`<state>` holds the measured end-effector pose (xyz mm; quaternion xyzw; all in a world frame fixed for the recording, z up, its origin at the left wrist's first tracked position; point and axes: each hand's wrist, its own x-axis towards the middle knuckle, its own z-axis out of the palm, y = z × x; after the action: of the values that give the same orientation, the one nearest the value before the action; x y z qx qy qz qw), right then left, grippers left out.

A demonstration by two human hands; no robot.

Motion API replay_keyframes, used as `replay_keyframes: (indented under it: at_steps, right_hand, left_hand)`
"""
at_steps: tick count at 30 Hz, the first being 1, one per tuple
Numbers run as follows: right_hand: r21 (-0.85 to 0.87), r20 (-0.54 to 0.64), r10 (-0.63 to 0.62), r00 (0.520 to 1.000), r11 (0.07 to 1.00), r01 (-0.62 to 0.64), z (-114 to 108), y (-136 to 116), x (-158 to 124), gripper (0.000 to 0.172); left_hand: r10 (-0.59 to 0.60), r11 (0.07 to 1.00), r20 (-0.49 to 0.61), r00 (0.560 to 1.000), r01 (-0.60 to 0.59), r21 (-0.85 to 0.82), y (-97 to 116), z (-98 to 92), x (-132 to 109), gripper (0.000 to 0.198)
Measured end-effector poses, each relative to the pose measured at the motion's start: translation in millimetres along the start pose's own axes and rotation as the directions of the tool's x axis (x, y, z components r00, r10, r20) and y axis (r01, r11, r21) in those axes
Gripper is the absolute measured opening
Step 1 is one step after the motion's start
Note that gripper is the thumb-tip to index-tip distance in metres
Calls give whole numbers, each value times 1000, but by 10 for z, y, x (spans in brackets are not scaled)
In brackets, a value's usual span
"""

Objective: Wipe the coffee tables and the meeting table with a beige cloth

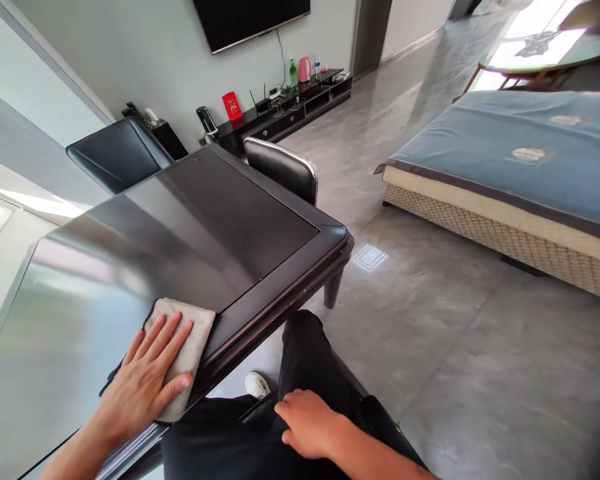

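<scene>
My left hand (153,367) lies flat on a beige cleaning cloth (200,327), its fingers stretched out and spread. The cloth has a dark edge and rests on the near rim of a dark, glossy table (220,220). Part of the cloth is hidden beneath my palm. My right hand (307,423) rests over my lap, against black trousers (305,353). Its fingers are loosely curled in, and nothing shows in them.
Two black chairs (117,157) (283,167) stand at the table's far sides. A bed with a blue cover (480,147) is on the right. By the wall, a low black TV stand (280,123) carries a pink kettle (305,69) and a green bottle (293,73). A white shoe (257,385) shows below.
</scene>
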<state>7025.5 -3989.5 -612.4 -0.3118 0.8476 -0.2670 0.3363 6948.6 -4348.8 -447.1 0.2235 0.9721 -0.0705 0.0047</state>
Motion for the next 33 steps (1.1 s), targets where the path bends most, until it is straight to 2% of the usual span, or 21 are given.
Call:
replay_keyframes:
  at_steps: [2, 5, 9, 15, 19, 22, 26, 30, 33]
  right_hand:
    - [3, -7, -9, 1000, 1000, 9, 13, 2, 9, 35]
    - [10, -21, -26, 999, 1000, 26, 45, 15, 34, 37]
    - [3, -32, -26, 999, 1000, 26, 93, 35, 71, 39]
    - [-63, -22, -5, 1000, 998, 4, 133, 44, 108, 42]
    - [-84, -55, -17, 998, 996, 13, 137, 49, 103, 41]
    - [-91, -69, -24, 997, 996, 17, 152, 48, 109, 41]
    - [-93, -58, -31, 998, 995, 26, 191, 52, 145, 42]
    - [-98, -70, -29, 997, 995, 22, 190, 53, 167, 41]
    - [-119, -63, -38, 997, 992, 30, 146, 30, 161, 40]
  left_hand:
    - [-2, 1000, -6, 1000, 2, 12, 44, 5, 49, 87]
    - [-11, 1000, -16, 1000, 12, 28, 215, -50, 352, 80]
    - [-7, 999, -18, 1000, 8, 49, 609, -183, 999, 76]
    - [16, 998, -10, 1000, -15, 53, 1290, -417, 2116, 75]
    - [36, 999, -17, 999, -36, -8, 1616, -517, 2744, 76]
    - [26, 997, -11, 1000, -26, -71, 1728, -554, 3036, 76]
    - [0, 990, 39, 999, 6, -142, 1746, -621, 3331, 76]
    - [-98, 979, 101, 990, 114, -168, 1737, -707, 3658, 73]
    - [-71, 983, 85, 994, 84, -161, 1806, -708, 3718, 73]
